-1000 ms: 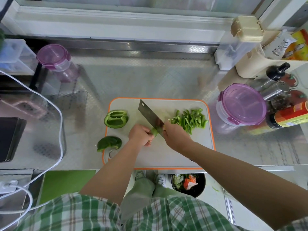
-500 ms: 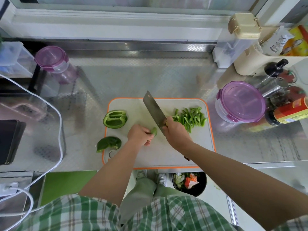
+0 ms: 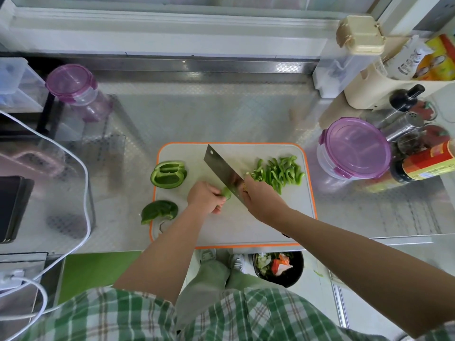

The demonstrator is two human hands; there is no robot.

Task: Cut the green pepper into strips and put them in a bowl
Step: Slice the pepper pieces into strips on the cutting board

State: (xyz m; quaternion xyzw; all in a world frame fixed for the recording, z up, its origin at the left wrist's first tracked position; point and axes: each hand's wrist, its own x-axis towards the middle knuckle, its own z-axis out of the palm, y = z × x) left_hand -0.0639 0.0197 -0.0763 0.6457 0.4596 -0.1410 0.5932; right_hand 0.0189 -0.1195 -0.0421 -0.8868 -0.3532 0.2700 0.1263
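On the orange-rimmed white cutting board (image 3: 258, 222), my left hand (image 3: 205, 196) pinches a small piece of green pepper (image 3: 227, 193) with curled fingers. My right hand (image 3: 261, 200) grips the cleaver (image 3: 222, 169), its blade lying just right of that piece. A pile of cut pepper strips (image 3: 278, 172) lies at the board's upper right. A hollow pepper half (image 3: 168, 174) sits at the board's left edge, and another pepper piece (image 3: 159, 211) lies skin up at the lower left corner.
A round container with a purple lid (image 3: 354, 147) stands right of the board, with sauce bottles (image 3: 423, 163) and shakers beyond it. A purple-lidded jar (image 3: 73, 86) is at the back left. A white cable (image 3: 83, 193) loops at left. A black bin (image 3: 278, 268) sits on the floor.
The cleaver rose with its tip higher on the board half a second ago, and now it is down again beside the pepper piece. My left hand has stayed in place.
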